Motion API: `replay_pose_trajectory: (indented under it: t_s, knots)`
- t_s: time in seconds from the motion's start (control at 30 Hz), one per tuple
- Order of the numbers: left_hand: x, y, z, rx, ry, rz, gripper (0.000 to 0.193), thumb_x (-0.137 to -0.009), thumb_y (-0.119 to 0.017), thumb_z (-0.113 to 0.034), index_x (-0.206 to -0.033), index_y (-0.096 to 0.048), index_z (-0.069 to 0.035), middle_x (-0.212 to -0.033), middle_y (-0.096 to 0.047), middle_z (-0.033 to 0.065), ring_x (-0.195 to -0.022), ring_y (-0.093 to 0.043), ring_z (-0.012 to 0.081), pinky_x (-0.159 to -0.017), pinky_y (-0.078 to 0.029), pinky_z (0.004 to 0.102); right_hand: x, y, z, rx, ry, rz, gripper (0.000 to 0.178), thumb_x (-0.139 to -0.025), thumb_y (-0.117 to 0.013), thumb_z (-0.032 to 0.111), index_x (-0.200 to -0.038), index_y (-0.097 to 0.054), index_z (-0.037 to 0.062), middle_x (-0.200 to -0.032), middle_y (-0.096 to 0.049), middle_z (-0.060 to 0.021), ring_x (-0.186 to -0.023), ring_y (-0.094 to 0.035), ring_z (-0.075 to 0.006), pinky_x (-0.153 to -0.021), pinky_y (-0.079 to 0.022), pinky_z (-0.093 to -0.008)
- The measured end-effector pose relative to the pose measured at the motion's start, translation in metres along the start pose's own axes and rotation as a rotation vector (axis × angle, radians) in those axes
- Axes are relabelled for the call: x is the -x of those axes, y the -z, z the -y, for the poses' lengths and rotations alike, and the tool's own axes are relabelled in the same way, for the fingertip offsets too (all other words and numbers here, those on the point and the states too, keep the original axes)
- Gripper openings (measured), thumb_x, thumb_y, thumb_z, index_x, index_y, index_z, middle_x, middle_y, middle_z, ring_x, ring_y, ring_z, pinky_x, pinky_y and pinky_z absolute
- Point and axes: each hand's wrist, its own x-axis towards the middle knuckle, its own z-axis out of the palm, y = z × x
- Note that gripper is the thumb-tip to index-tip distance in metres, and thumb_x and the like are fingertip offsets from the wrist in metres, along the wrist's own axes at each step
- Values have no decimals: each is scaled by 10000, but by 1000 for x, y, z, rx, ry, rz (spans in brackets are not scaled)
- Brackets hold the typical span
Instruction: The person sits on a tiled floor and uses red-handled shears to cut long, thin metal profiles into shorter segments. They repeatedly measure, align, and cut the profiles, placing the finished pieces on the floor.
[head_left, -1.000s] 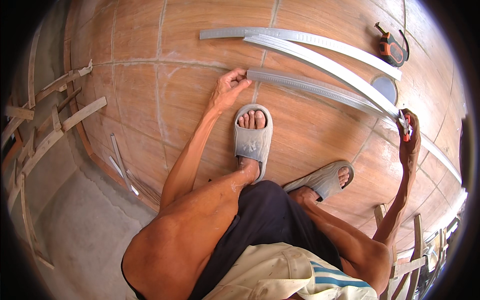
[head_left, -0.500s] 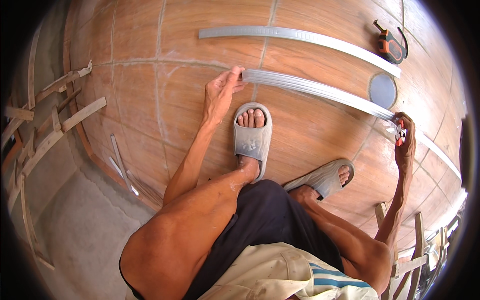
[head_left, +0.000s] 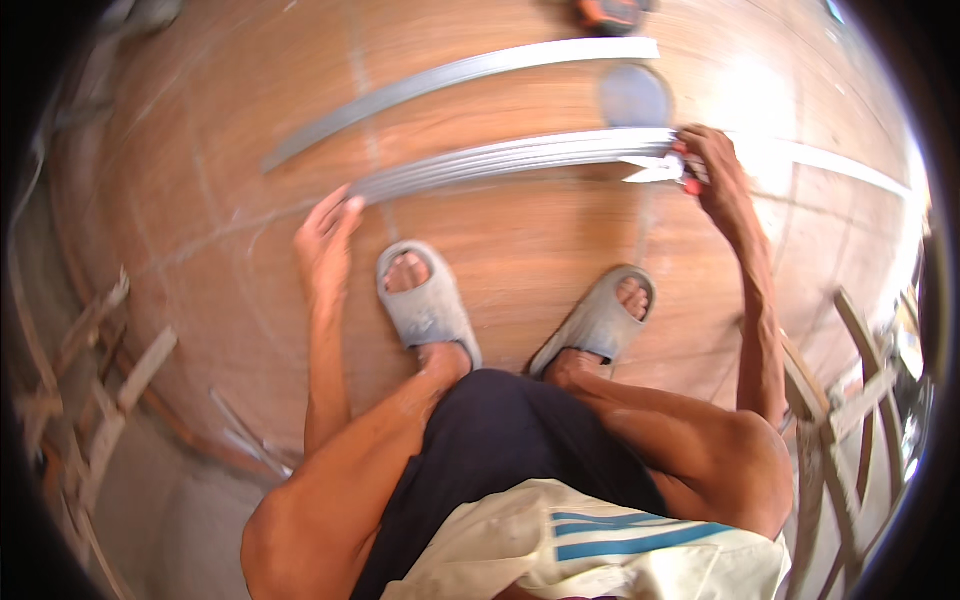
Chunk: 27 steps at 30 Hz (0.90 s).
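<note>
A ribbed silver metal channel (head_left: 510, 160) lies across the view over the tiled floor. At its left end my left hand (head_left: 326, 245) is closed, thumb and fingers pinching the tip; motion blurs it slightly. My right hand (head_left: 715, 180) is at the other end, wrapped round red-handled snips (head_left: 690, 170) whose pale blades point left along the channel. Whether the right fingers also grip the metal I cannot tell. Farther off, a second silver metal strip (head_left: 470, 70) lies on the floor, apart from both hands.
A black and orange tape measure (head_left: 612, 14) is partly cut off at the top. A round grey disc (head_left: 635, 96) lies between the strips. Another pale strip (head_left: 850, 168) extends at right. Wooden frames (head_left: 845, 400) stand at both sides; my sandalled feet (head_left: 425, 300) are below the channel.
The view has turned, so the channel and strip now slope up toward the right. Both hands stay at the channel's ends. The tape measure has shifted toward the top edge.
</note>
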Motion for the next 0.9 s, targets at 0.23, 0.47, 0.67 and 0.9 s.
replay_pose_trajectory:
  t_s: [0.23,0.47,0.67,0.9]
  knots:
    - [5,-11,-6,11,27,8,500,-1048,-755,-135,-1466,-607,98,-1364,-706,223,-1241,-710,249,-1094,-573,350,5,-9,-15,151,19,-47,430,-948,-753,165,-1347,-606,96,-1376,-680,-74,-1338,-609,-277,-1209,-435,-438]
    - [5,2,-6,-47,29,-26,509,-1058,-733,-130,-1485,-581,101,-1369,-705,219,-1241,-716,247,-1098,-569,350,-3,-12,-24,138,75,-91,378,-970,-724,242,-1304,-590,128,-1213,-679,-31,-1227,-641,-251,-1152,-440,-433]
    - [16,14,-48,-596,-282,-64,571,-1051,-740,-177,-1536,-544,49,-1446,-663,236,-1356,-638,310,-1133,-529,442,-20,-29,-29,133,99,-135,371,-965,-727,239,-1288,-587,120,-1185,-673,-37,-1203,-646,-247,-1135,-444,-427]
    - [35,-94,-180,-1210,-768,541,636,-992,-791,-213,-1543,-533,-28,-1447,-645,237,-1360,-607,393,-1131,-495,476,1,-17,-34,146,58,-140,366,-964,-727,236,-1280,-587,116,-1173,-670,-41,-1192,-647,-247,-1127,-447,-425]
